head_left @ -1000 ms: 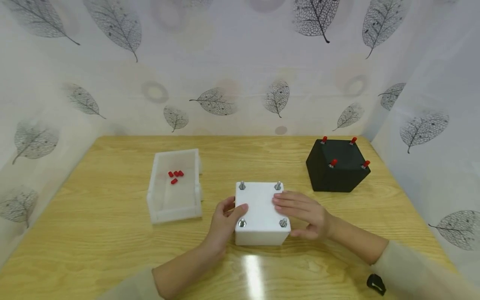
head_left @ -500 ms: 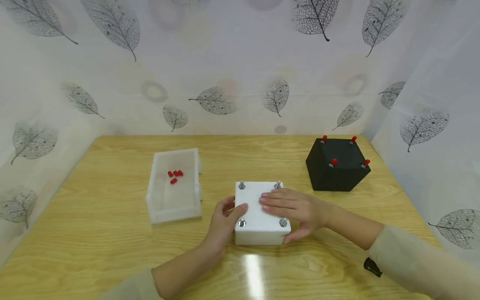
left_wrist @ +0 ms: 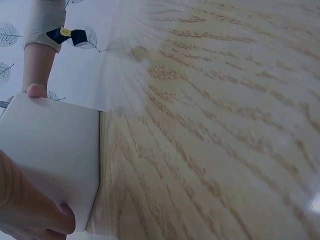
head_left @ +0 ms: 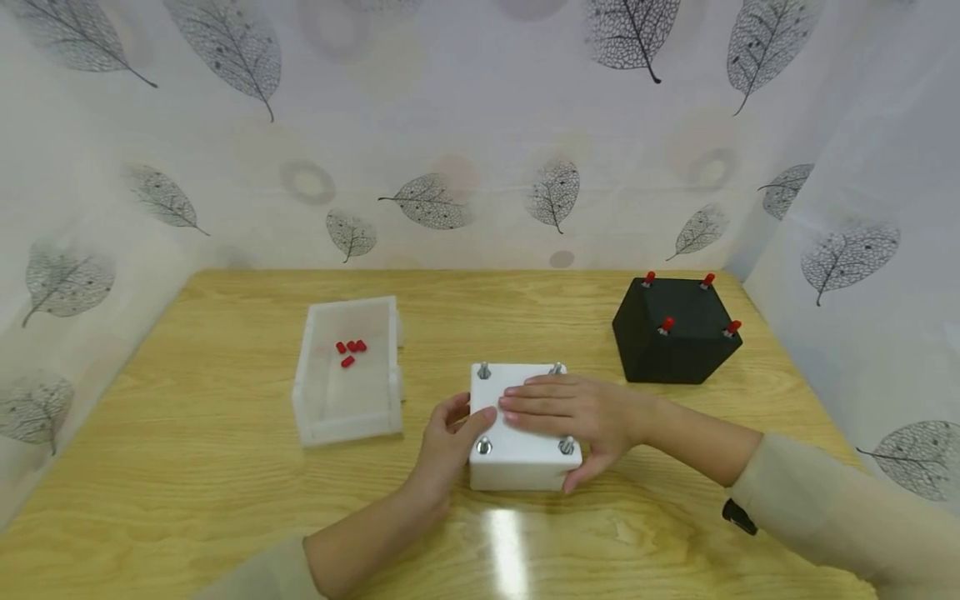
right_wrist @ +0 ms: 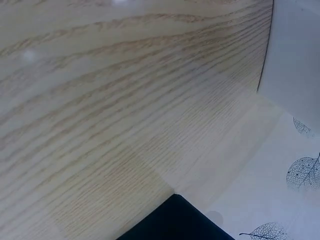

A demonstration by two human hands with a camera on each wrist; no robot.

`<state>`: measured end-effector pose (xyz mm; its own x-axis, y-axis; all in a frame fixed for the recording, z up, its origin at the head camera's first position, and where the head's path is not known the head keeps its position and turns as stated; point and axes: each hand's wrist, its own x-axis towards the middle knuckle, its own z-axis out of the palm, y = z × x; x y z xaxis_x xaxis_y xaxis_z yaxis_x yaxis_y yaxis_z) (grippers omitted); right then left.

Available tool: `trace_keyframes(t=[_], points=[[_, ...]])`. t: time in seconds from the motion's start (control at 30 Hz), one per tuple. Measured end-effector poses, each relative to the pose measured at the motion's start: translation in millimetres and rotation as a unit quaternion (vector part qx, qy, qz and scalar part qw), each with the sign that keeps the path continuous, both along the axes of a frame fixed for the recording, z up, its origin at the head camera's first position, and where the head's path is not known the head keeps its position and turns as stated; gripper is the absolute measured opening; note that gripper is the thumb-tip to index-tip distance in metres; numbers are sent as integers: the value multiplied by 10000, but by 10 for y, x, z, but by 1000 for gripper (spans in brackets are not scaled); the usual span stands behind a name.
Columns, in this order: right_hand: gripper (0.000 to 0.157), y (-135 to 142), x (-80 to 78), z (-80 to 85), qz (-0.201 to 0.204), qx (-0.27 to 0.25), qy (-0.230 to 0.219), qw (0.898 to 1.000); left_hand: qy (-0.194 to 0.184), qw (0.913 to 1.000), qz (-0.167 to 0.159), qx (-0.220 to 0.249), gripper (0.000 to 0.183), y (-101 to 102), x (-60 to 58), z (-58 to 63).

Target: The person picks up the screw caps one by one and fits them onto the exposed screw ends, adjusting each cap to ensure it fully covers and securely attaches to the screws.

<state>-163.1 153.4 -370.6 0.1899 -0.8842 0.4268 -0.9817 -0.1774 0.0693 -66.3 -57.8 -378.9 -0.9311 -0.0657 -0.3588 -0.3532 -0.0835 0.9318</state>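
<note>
A white box (head_left: 519,454) stands on the table, with an upright metal bolt (head_left: 484,447) at each corner of its top. In the head view my left hand (head_left: 442,450) grips its left side, thumb over the top edge and fingers down the side. My right hand (head_left: 581,408) lies across the top from the right, its fingers straight and together, with the thumb at the front right corner. The left wrist view shows the white box (left_wrist: 55,140) between both hands. Only part of the white box (right_wrist: 295,70) shows in the right wrist view, where the right hand is hidden.
A translucent tray (head_left: 352,434) with several small red caps (head_left: 348,362) lies to the left on the wooden table (head_left: 225,467). At the back right stands a black box (head_left: 663,362), red caps (head_left: 667,323) on its corner bolts. A leaf-patterned curtain (head_left: 480,100) encloses the table.
My right hand has slid leftward from the right edge of the white box farther onto its top. Its thumb has come to the front right corner. The left hand has stayed in place.
</note>
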Motion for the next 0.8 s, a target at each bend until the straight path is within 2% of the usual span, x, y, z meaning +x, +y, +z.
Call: trace_keyframes(t=[0.37,0.6,0.8], points=[[74,-3,29,-29,-144,-91,37,9998,-106,9999,-100,-52,70,-10,-4,9],[68,-26,16,-29,-13,-243,1,9997,-203,9996,-199,-90,73,-49,-27,29],[72,-25,2,-33,40,-275,-79,9996,-271,9988,-399,-6,76,-90,-38,56]])
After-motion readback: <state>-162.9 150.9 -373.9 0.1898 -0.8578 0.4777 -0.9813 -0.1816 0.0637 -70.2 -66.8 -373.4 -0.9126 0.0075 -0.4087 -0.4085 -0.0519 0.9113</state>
